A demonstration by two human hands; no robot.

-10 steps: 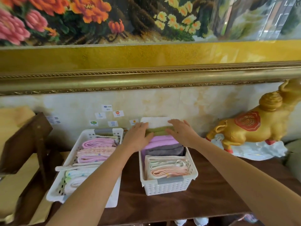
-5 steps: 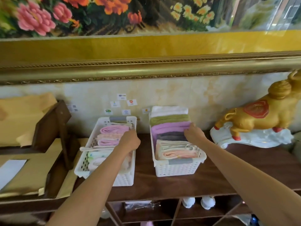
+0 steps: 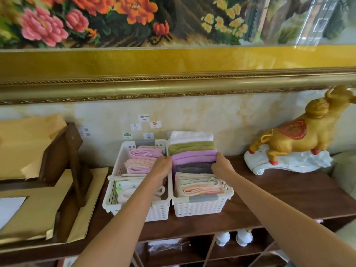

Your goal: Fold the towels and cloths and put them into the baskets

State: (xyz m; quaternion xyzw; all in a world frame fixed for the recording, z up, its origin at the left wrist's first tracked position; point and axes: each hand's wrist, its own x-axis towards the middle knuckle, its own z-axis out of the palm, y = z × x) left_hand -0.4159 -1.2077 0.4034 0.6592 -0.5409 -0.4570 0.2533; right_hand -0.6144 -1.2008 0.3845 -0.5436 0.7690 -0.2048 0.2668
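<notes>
Between the hands (image 3: pixel 163 166), a purple towel (image 3: pixel 194 157) and a dark grey towel (image 3: pixel 194 167) are being shown, with green (image 3: pixel 190 147) and white (image 3: pixel 191 136) ones beyond. Pink towels (image 3: pixel 145 153) are being seen left of the left hand, in a white perforated basket (image 3: pixel 115 182). Far right of the right hand (image 3: pixel 221 166), a gold pig figurine (image 3: pixel 300 135) is being displayed, marked with red.

Two baskets sit side by side on the table (image 3: pixel 289 193), the left basket (image 3: pixel 113 195) touching the right basket (image 3: pixel 202 208), both packed with folded towels (image 3: pixel 192 147) in rows running near to far. An animal figurine (image 3: pixel 300 135) stands well to the right, with a framed picture (image 3: pixel 173 60) on the wall behind.
</notes>
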